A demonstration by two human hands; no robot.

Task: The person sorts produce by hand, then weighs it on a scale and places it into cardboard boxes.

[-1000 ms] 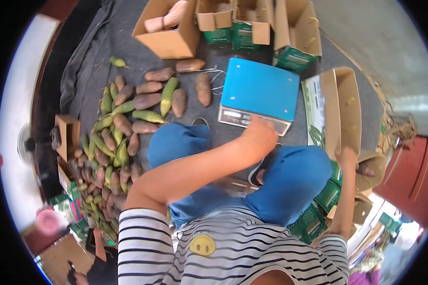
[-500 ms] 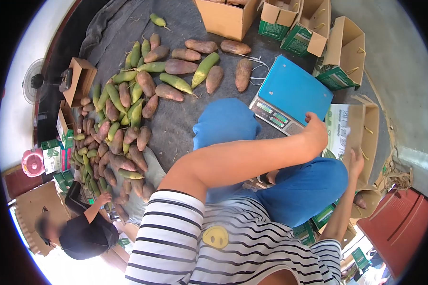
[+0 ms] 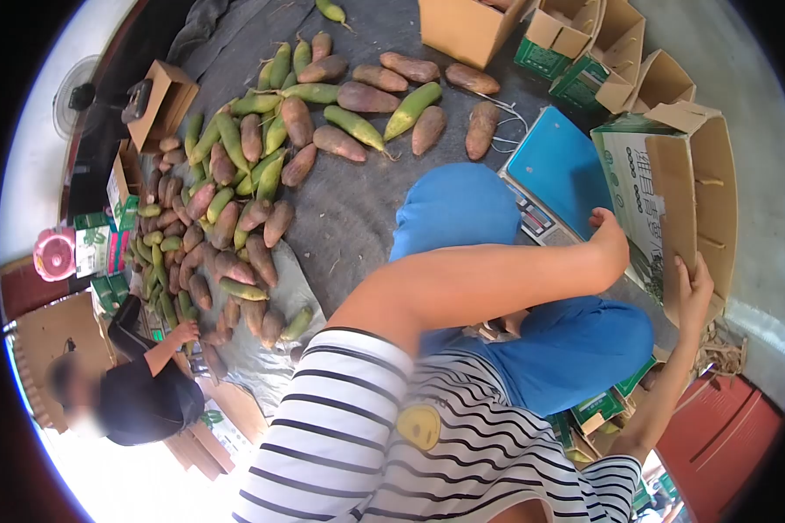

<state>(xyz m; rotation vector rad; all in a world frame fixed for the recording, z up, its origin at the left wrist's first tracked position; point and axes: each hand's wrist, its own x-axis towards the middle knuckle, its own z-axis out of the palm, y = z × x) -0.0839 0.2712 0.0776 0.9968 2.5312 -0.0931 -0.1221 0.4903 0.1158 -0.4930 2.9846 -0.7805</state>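
Note:
My right hand grips the lower edge of a tall cardboard box with white and green print and cord handles. The box stands tilted at the right, with its open side facing right. My left hand reaches across my body to the near left side of the box, over the corner of a digital scale. Its fingers are curled, and what they hold, if anything, is hidden. The scale has a blue plate and lies partly behind the box and my left hand.
Long green radish-like roots and reddish-brown ones cover the dark floor sheet at left. More open cartons line the top right. Another person handles roots at lower left. A red panel stands at lower right.
The box has moved up and to the right of the scale and turned, with my right hand on it. My left hand has left the scale plate for the box's side. The view has shifted.

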